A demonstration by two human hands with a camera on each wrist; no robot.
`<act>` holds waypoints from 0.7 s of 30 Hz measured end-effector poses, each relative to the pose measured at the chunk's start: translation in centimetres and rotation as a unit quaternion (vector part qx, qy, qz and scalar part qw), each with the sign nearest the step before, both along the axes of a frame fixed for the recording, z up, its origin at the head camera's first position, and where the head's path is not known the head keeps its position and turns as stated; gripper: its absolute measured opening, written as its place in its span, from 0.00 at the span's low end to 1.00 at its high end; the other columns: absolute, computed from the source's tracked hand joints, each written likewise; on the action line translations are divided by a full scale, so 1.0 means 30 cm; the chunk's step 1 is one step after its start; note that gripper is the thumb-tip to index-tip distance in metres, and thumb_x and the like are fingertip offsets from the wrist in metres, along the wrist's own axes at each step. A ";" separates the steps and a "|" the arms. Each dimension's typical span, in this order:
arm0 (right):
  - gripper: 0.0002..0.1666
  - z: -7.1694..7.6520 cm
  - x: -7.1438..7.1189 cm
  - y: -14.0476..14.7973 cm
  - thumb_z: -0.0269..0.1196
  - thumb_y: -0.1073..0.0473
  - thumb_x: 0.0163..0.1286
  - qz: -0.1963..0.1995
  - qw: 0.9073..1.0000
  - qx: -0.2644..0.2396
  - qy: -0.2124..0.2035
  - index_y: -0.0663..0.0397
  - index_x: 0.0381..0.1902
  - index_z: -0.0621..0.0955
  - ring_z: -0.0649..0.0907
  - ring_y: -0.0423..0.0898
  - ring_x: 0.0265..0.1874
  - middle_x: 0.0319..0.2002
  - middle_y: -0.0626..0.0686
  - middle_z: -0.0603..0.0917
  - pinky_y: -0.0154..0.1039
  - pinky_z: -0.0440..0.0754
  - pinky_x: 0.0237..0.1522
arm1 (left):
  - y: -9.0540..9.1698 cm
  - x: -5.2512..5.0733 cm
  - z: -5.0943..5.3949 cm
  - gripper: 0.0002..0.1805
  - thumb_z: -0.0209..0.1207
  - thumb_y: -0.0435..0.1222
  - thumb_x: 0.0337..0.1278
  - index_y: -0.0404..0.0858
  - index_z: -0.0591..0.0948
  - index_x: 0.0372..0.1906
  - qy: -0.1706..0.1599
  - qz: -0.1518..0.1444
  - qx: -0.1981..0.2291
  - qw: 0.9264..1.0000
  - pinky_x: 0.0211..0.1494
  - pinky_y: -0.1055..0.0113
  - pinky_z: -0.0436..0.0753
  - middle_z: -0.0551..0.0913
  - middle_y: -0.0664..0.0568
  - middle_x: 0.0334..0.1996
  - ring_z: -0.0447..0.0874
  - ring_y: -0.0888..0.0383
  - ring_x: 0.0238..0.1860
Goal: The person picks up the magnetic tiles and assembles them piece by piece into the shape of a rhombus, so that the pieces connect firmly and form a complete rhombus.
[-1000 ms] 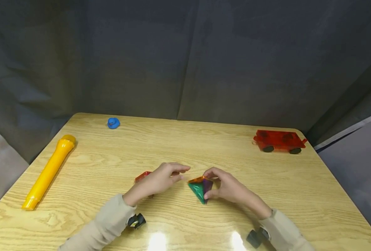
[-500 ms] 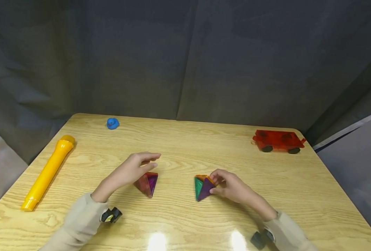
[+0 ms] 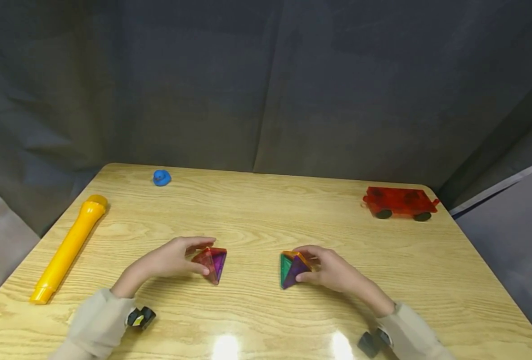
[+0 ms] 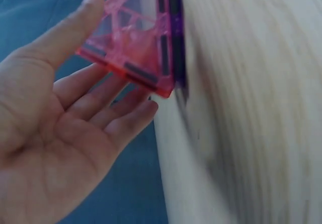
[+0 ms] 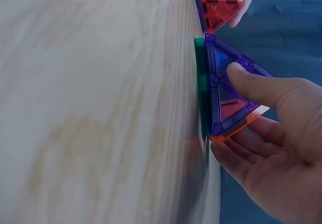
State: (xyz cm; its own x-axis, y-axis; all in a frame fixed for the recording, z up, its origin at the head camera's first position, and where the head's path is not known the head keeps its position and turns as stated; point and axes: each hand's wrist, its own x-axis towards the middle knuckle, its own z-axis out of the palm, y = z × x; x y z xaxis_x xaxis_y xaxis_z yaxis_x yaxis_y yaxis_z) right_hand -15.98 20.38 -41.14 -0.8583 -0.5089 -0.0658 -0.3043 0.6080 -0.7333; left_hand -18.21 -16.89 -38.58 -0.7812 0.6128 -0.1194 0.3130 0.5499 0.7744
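Observation:
Two small pyramids built from see-through magnetic tiles stand on the wooden table, apart from each other. The left one, a red and purple pyramid (image 3: pixel 210 265), is pinched by my left hand (image 3: pixel 167 260), thumb on a red face and fingers behind. In the left wrist view my left thumb tip lies along the red tile (image 4: pixel 136 48). My right hand (image 3: pixel 333 271) holds the other one, a green, purple and orange pyramid (image 3: pixel 292 270). Seen from the right wrist, the thumb presses the purple tile (image 5: pixel 226 83) while the fingers reach under the orange side.
A yellow toy microphone (image 3: pixel 70 247) lies along the table's left side. At the back left sits a blue rubber duck (image 3: pixel 161 177). A red tile wagon (image 3: pixel 401 202) with black wheels stands at the back right. Dark cloth (image 3: pixel 266 90) hangs behind the table (image 3: pixel 257 220).
My left hand has drawn back left from near the middle and come down onto the red and purple pyramid. My right hand has turned its pyramid and shifted it slightly right.

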 end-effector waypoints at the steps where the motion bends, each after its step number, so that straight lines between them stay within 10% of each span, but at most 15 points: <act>1: 0.33 0.000 -0.001 -0.003 0.68 0.54 0.61 0.002 1.000 0.001 -0.003 0.63 0.60 0.73 0.79 0.58 0.53 0.52 0.59 0.79 0.47 0.78 0.53 | 0.006 -0.001 -0.006 0.37 0.66 0.40 0.54 0.27 0.67 0.65 0.004 -0.003 -0.002 1.000 0.61 0.47 0.71 0.71 0.32 0.61 0.70 0.38 0.61; 11: 0.31 0.002 -0.005 -0.019 0.68 0.56 0.60 -0.010 1.000 0.015 -0.005 0.64 0.59 0.74 0.80 0.56 0.50 0.50 0.57 0.81 0.46 0.79 0.51 | 0.091 -0.014 -0.034 0.31 0.65 0.37 0.56 0.29 0.71 0.63 0.010 -0.016 -0.003 1.000 0.44 0.66 0.78 0.80 0.40 0.50 0.77 0.59 0.39; 21: 0.31 0.000 -0.014 -0.037 0.67 0.54 0.61 -0.010 1.000 0.016 -0.004 0.64 0.59 0.74 0.80 0.56 0.51 0.51 0.58 0.81 0.47 0.80 0.50 | 0.199 -0.009 -0.034 0.31 0.63 0.36 0.57 0.30 0.70 0.64 0.020 -0.031 0.000 0.999 0.50 0.61 0.78 0.80 0.40 0.52 0.77 0.59 0.42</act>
State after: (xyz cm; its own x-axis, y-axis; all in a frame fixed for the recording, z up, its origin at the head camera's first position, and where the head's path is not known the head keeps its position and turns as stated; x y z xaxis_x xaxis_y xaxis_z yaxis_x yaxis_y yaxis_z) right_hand -16.41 19.27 -41.15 -0.8679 -0.4887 -0.0891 -0.2852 0.6370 -0.7162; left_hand -18.48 -10.93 -39.61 -0.7459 0.6600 -0.0890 0.3774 0.5290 0.7601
